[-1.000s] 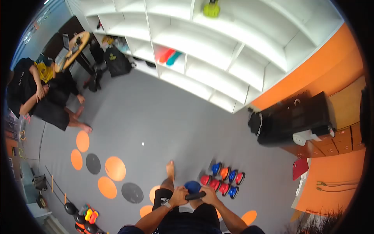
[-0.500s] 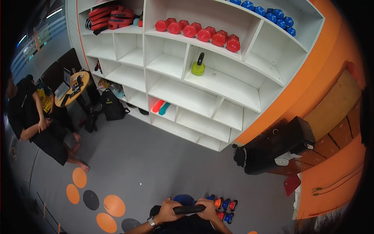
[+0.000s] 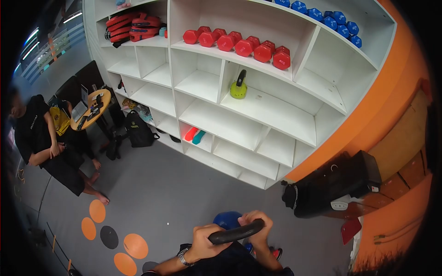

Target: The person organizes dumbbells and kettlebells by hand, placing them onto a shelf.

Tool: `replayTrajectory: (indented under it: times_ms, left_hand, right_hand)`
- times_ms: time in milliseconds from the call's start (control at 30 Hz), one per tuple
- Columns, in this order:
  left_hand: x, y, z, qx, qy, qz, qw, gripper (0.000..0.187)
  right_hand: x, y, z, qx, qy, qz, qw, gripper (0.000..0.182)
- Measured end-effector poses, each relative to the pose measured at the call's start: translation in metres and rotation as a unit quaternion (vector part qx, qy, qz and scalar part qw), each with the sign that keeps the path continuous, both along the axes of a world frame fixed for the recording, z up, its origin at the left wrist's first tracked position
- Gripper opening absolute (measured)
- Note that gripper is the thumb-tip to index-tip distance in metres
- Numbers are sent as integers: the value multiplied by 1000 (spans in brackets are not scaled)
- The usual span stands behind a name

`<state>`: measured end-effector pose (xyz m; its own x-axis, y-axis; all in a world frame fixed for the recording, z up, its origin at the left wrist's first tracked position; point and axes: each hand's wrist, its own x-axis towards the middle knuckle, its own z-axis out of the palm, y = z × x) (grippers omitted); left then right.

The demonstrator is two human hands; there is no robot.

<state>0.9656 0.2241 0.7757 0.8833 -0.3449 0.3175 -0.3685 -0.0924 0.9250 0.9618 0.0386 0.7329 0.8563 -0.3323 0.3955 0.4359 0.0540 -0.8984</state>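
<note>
Both my hands are wrapped around the black handle of a kettlebell [image 3: 228,220], whose blue body shows just beyond the handle. My left hand [image 3: 206,241], with a metal-banded watch at the wrist, closes on the handle's left side. On the right side my right hand [image 3: 258,225] grips it, fingers curled. The handle slants, its right end higher in the view. My dark clothing lies right below. Partly hidden behind my right forearm, a few red and blue weights [image 3: 276,253] rest on the floor.
White shelving [image 3: 221,112] ahead holds red dumbbells [image 3: 246,46], blue dumbbells [image 3: 315,14] and a yellow-green kettlebell [image 3: 238,90]. At left a person [image 3: 34,129] sits near a round table [image 3: 102,108] with a laptop. A black bench-like object [image 3: 322,193] stands at right.
My hands and the kettlebell have risen and come nearer the camera, looking larger. The handle has gone from nearly level to slanted. The camera view has shifted slightly.
</note>
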Motion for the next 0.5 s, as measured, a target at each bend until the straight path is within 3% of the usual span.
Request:
replayTrajectory:
  times_ms: [100,500]
  left_hand:
    - [21,-32,5,5,-2,10,1000,19]
    - [108,-131,21,2,-60,65,996,18]
  right_hand:
    - [28,-31,7,-96,-1,-44,994,28]
    - [135,-120,38,-152,-54,-79,984,27]
